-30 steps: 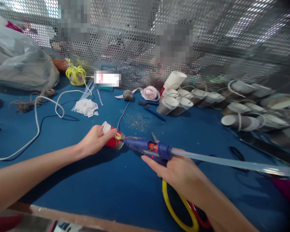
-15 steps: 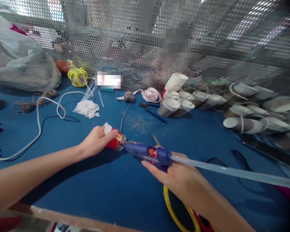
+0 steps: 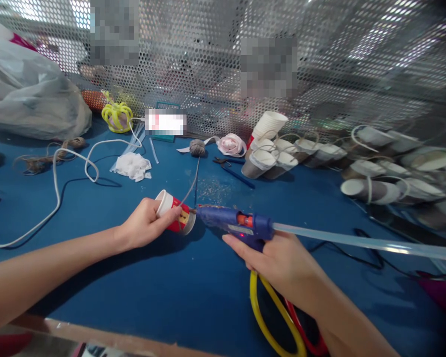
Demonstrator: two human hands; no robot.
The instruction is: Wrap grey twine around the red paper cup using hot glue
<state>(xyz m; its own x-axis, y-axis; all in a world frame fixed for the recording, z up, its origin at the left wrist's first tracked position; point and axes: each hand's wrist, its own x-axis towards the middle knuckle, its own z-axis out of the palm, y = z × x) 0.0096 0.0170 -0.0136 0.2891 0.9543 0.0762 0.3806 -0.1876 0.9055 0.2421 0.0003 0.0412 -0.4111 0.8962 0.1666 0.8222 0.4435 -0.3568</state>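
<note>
My left hand (image 3: 146, 222) is closed around a red and white paper cup (image 3: 166, 203), tilted on its side with its mouth toward the left. Grey yarn is wound near the cup's base, and a strand runs from there back to a small grey ball of yarn (image 3: 197, 147). In my right hand (image 3: 278, 258) I grip a blue hot glue gun (image 3: 223, 218), its small light glowing red. Its nozzle points left and meets or nearly meets the cup near the base. A long clear glue stick (image 3: 357, 240) sticks out of its back. Scissors with yellow and red handles (image 3: 258, 307) lie beneath my right forearm.
Several yarn-wrapped cups with handles (image 3: 260, 163) stand at the back right, beside stacked white cups (image 3: 271, 124). Pliers (image 3: 230, 171), a pink ribbon roll (image 3: 231, 145) and white scraps (image 3: 133, 166) lie behind my hands. A white cord (image 3: 55, 198) crosses the left side. Perforated metal (image 3: 208, 59) closes the back.
The glue gun has shifted slightly right and up, its nozzle along the cup's base. The cup has turned a little, and the yarn strand now slants over it.
</note>
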